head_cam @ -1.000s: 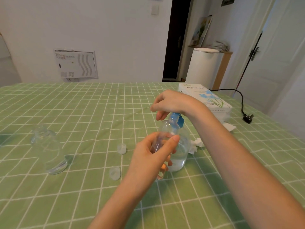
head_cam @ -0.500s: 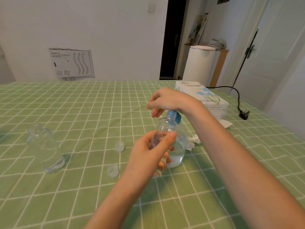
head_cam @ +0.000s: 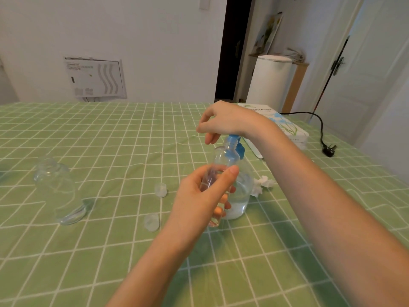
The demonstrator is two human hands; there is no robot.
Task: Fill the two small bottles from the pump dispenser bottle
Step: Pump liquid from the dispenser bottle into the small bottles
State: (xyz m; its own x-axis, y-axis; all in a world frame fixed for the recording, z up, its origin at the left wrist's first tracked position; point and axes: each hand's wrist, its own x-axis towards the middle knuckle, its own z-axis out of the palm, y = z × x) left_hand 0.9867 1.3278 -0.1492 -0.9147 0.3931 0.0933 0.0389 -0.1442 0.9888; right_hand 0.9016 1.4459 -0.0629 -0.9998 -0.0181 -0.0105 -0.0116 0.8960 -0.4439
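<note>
My left hand (head_cam: 199,200) grips a small clear bottle (head_cam: 221,160), held tilted with its mouth up against the blue nozzle of the pump dispenser bottle (head_cam: 242,196). The dispenser is clear, has liquid in its lower part, and stands on the green checked tablecloth (head_cam: 110,140) behind the small bottle. My right hand (head_cam: 223,122) rests on top of the blue pump head (head_cam: 232,138), fingers loosely curled and hanging to its left. A second clear bottle (head_cam: 58,187) stands at the left, apart from both hands.
Two small clear caps (head_cam: 161,189) (head_cam: 151,222) lie on the cloth left of my left hand. A crumpled tissue (head_cam: 262,183) lies right of the dispenser. A tissue box (head_cam: 287,131) and a black plug with cord (head_cam: 328,150) are at the far right.
Both hands keep their hold and place on the small bottle and the pump head. Only the view has shifted slightly.
</note>
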